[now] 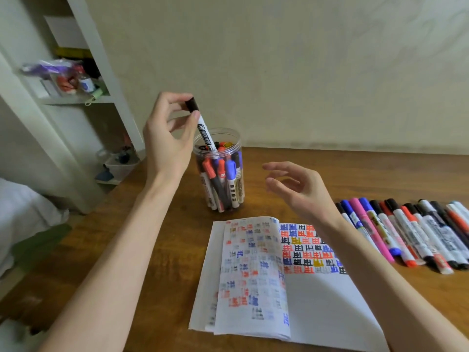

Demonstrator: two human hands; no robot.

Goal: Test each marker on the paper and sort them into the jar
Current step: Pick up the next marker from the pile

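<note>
Pinching black-capped marker (206, 132) w/ my left hand (168, 138) fingers, tip inside jar (218, 171); right hand (302, 189) hovering beside jar, fingers loose, empty.

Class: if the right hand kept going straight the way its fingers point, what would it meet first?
Most likely the jar: the right hand points left towards it, fingers open, though depth is unclear.
</note>
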